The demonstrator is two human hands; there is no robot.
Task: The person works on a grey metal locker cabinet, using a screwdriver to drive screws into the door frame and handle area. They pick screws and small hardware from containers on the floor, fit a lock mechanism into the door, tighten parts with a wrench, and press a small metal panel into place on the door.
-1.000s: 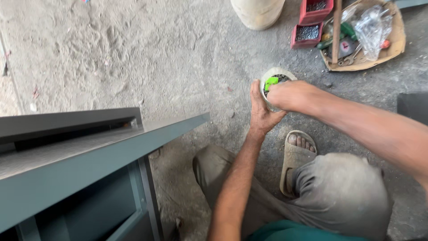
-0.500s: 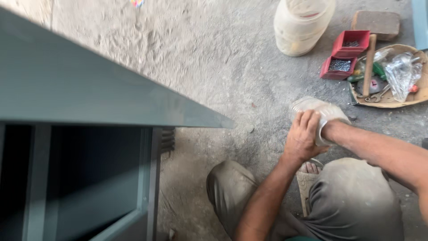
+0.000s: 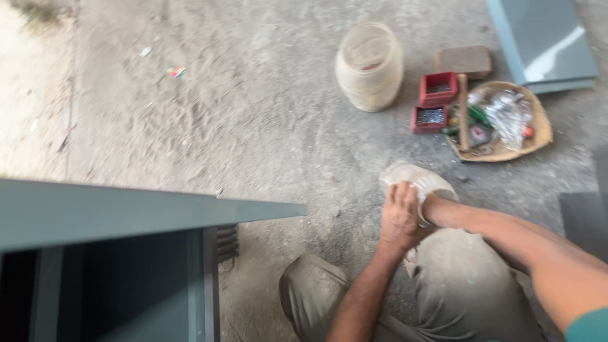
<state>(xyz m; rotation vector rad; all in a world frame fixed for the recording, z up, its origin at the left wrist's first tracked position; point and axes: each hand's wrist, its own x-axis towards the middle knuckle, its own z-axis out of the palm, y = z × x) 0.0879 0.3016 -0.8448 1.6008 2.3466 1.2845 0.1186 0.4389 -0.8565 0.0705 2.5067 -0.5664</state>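
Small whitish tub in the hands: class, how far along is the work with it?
Done: the tub is held clear of the floor, above the knee. In hand: the left hand grips it; the right hand is hidden inside its mouth. Left: nothing is visibly out yet; the red boxes sit apart.

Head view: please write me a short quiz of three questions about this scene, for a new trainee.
1. True or false: the left hand rests on the small pale container above the person's knee.
2. Which things lie directly beside the shallow round tray of tools? A) two red boxes B) a blue bucket C) a broom
3. What stands upright on the concrete floor, left of the red boxes?

Key
1. True; the right hand seems to reach into the container, mostly hidden.
2. A
3. A large pale plastic jar.
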